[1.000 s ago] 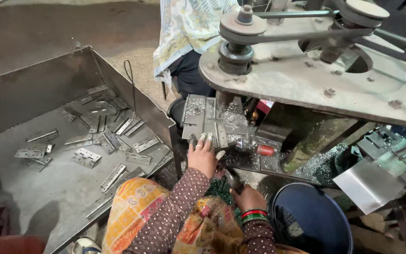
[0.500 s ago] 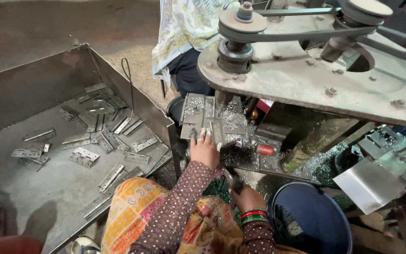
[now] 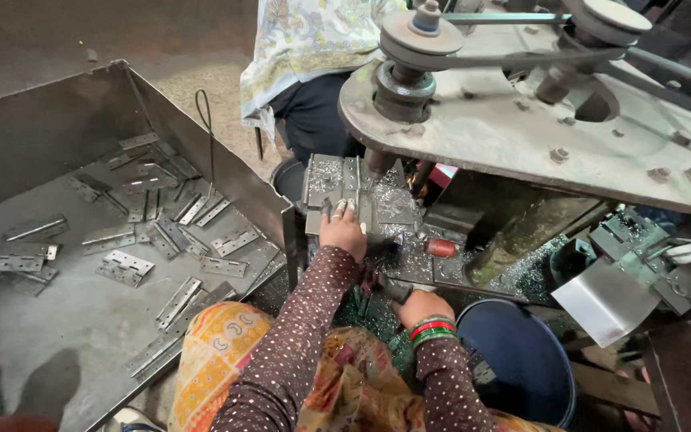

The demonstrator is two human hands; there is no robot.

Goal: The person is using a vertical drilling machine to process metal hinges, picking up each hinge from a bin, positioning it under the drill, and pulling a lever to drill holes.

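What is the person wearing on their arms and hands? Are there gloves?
No gloves: both hands are bare. Both arms wear long, dark brown sleeves dotted all over with tiny pale spots, reaching the wrists. The right hand has a stack of red and green bangles at the wrist. The left hand shows pale fingernails and no bangles that I can see.

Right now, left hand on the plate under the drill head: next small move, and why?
Probably hold the left hand firm on the metal plate with fingers clear of the spindle. The plate lies on the machine bed among shavings, close under the spindle, and the right hand grips a low handle.
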